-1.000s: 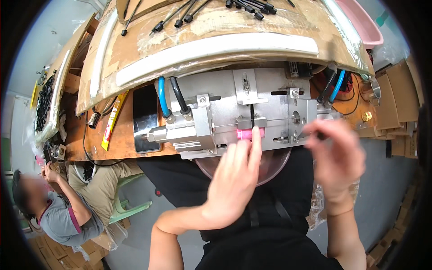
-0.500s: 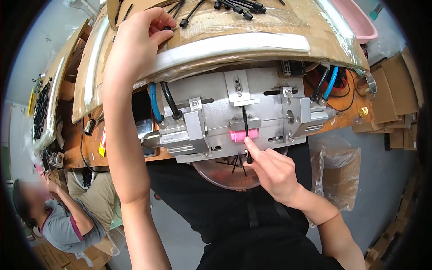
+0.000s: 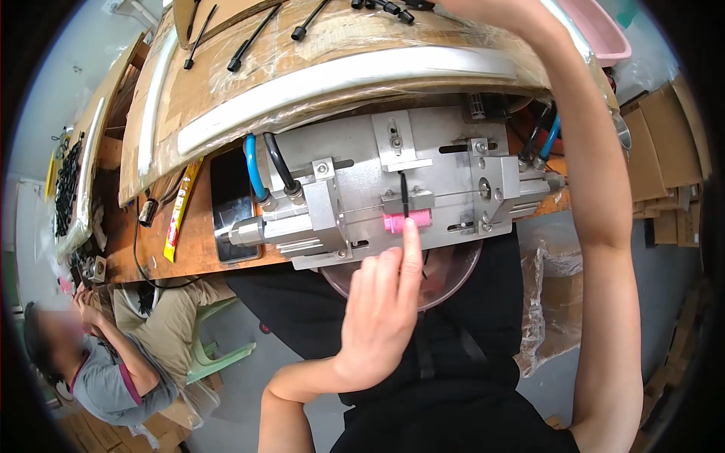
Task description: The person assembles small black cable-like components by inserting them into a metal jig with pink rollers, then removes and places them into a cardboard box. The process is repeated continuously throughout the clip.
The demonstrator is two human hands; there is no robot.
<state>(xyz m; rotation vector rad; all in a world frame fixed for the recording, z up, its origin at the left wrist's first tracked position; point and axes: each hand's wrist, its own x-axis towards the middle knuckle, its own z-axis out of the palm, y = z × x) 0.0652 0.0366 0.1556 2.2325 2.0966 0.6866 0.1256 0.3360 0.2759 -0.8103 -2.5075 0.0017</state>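
Left hand (image 3: pixel 381 317) is raised from the lower edge, index finger extended, tip touching the pink block (image 3: pixel 406 221) on the front of the metal fixture (image 3: pixel 355 189); fingers loosely apart, clamped on nothing. A thin black pin (image 3: pixel 404 195) stands upright in the slot just above the pink block. Right arm (image 3: pixel 600 196) reaches up over the plastic-wrapped cardboard tray (image 3: pixel 302 60); its grip is out of frame. Black cable ties (image 3: pixel 249 41) lie on the tray.

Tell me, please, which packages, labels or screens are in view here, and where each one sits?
Phone: flat on the wooden bench left of the metal fixture, dark blank screen.
Long packet: beside the phone, narrow, yellow and red.
Cardboard sheets: stacked at the far right, brown.
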